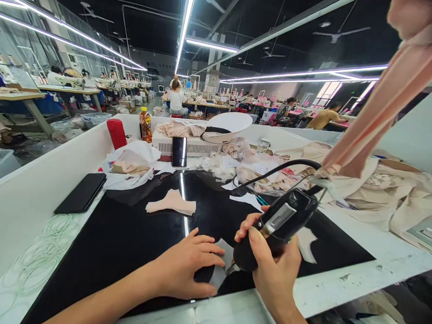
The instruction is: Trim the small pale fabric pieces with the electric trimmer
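My right hand is wrapped around a black corded electric fabric cutter with a silver plate on its side. Its rounded head points down and left, close over the black board. A pink cloth strip runs from the rear of the tool up to the right. My left hand lies with fingers spread, the fingertips on a pale translucent piece beside the tool's head. What the head touches is hidden. Farther up the board lies a small stack of peach fabric pieces.
A black tablet-like slab lies at left; a white bag with fabric is behind it. A phone leans on a white box. Beige fabric is heaped at right, near a white paper pattern. Low white walls border the table.
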The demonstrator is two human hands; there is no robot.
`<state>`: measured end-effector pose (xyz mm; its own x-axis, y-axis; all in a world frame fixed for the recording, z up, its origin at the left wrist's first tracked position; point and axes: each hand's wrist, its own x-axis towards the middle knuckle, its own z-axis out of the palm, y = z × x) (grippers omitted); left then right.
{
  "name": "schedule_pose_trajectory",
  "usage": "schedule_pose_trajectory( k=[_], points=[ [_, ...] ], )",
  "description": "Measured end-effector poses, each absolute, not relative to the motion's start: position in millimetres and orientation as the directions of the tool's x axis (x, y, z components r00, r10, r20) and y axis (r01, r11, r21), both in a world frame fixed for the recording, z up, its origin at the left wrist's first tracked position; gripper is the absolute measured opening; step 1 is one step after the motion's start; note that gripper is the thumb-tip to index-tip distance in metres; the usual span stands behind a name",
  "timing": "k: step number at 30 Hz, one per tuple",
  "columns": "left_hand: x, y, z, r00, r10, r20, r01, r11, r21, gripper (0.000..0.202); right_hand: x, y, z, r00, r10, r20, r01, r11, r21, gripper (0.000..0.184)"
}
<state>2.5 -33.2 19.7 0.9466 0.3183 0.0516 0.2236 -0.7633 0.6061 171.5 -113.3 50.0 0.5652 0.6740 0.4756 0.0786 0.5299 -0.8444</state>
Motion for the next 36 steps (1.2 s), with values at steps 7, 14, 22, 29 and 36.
schedule_pose_trajectory(
  k=[7,14,22,29,36],
  points=[
    [2,-34,20,0.948,0.313,0.059,0.218,-0.772,0.598,0.056,167,-118,48,0.556,0.694,0.458,0.002,0.550,-0.835,0.036],
    [2,-34,22,0.946,0.318,0.058,0.222,-0.768,0.601,0.057,162,-121,45,0.547,0.709,0.445,0.013,0.524,-0.851,0.034],
    [3,-32,20,0.951,0.301,0.070,0.199,-0.769,0.608,0.060,158,-127,45,0.512,0.733,0.448,-0.064,0.552,-0.831,0.036],
    [3,-31,18,0.958,0.275,0.085,0.168,-0.774,0.610,0.068,150,-130,44,0.484,0.740,0.467,-0.080,0.570,-0.818,0.032],
    [0,-29,21,0.963,0.264,0.046,0.183,-0.773,0.608,0.058,162,-126,52,0.526,0.723,0.449,-0.033,0.545,-0.838,0.036]
  ],
)
